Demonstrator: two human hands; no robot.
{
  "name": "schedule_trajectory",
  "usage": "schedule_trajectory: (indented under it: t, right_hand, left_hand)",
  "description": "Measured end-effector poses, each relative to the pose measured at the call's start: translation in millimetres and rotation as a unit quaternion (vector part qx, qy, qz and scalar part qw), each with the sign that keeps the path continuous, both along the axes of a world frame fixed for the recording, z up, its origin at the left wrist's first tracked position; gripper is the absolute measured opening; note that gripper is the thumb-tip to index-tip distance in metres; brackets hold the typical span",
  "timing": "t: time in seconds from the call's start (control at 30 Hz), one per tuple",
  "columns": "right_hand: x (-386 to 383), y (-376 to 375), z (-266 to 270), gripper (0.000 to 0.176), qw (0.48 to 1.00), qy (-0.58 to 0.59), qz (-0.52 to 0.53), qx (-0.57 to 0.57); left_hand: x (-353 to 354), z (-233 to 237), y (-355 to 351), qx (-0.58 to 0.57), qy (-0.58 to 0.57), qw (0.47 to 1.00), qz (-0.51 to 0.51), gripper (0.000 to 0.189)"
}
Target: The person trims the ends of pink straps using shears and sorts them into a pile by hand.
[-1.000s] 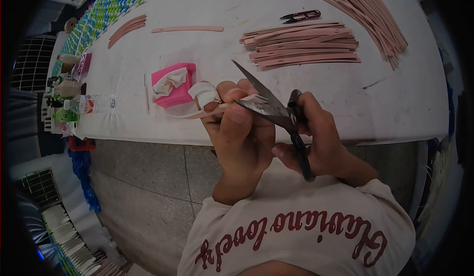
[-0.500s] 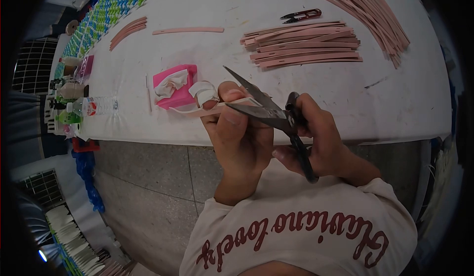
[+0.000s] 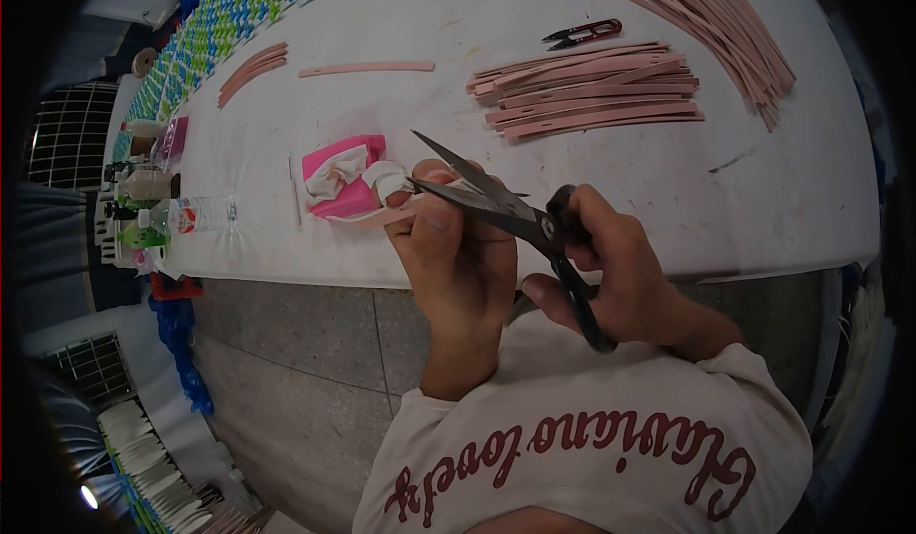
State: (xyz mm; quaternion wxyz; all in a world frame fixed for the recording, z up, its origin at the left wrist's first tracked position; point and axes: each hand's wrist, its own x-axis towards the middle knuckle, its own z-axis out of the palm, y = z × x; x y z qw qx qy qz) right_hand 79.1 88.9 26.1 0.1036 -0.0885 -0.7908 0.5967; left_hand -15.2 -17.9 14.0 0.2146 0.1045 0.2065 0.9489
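Pinched between the fingers of my left hand [image 3: 453, 257] is a narrow pink strip [image 3: 372, 217], one end sticking out to the left. A white wrapping [image 3: 387, 177] covers one fingertip of that hand. My right hand [image 3: 620, 272] grips a pair of black-handled scissors [image 3: 501, 211], thumb and fingers at the handles. The blades are spread a little and reach left across the left fingertips, where they hide part of the strip. Just behind the left hand lies a bright pink packet [image 3: 358, 195] with white tissue [image 3: 336, 173] on it.
On the white-covered table [image 3: 572, 181] lie a stack of pink strips [image 3: 592, 95], a loose bundle [image 3: 725, 42], a single strip [image 3: 367, 68] and thread snips [image 3: 584, 33]. Bottles, including a clear bottle [image 3: 196, 215], stand left. Blue-green pieces [image 3: 224, 33] line the far-left edge.
The scissor blades have come closer together, and their tips have shifted left over the left fingertips. The whole view has shifted slightly. My left hand still pinches the strip.
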Motion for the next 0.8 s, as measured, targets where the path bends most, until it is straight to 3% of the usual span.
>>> schedule_trajectory:
  t: [0.07,0.17,0.27,0.3,0.37,0.47,0.57,0.7,0.8]
  right_hand:
    - [-2.1,2.0,2.1,0.043,0.999,-0.036,0.012,-0.016]
    - [-11.2,7.5,-1.8,0.041,0.996,-0.074,0.0,-0.052]
    - [-29.2,23.8,-10.4,0.039,0.99,-0.128,0.0,-0.056]
    - [-37.0,29.2,-18.5,0.039,0.993,-0.112,-0.017,-0.035]
    - [-51.3,40.3,-31.5,0.041,0.991,-0.075,-0.023,-0.111]
    - [-65.7,61.8,-20.2,0.031,0.995,-0.076,-0.021,-0.055]
    - [-70.3,74.3,-20.4,0.032,0.988,-0.103,-0.074,-0.086]
    - [-70.1,89.2,-19.4,0.032,0.987,-0.113,-0.061,-0.1]
    - [-69.8,92.3,-34.7,0.034,0.985,-0.1,-0.127,-0.055]
  left_hand:
    - [-1.1,0.2,2.8,-0.007,-0.046,0.999,0.007,0.009]
    - [-18.3,-21.6,9.1,-0.042,-0.014,0.999,0.001,0.009]
    - [-35.4,-17.4,36.9,-0.11,-0.085,0.988,0.066,0.013]
    - [-43.0,-17.1,47.2,-0.087,-0.07,0.992,0.051,0.013]
    - [-56.6,-20.7,65.8,-0.096,-0.077,0.99,0.07,0.013]
    - [-72.8,-20.8,90.6,-0.082,-0.084,0.991,0.064,0.013]
    - [-81.5,-25.1,106.0,-0.077,-0.078,0.993,0.047,0.014]
    - [-83.1,-28.5,127.0,-0.052,-0.085,0.995,0.009,0.014]
    - [-80.9,-29.5,138.6,-0.092,-0.064,0.994,0.002,0.011]
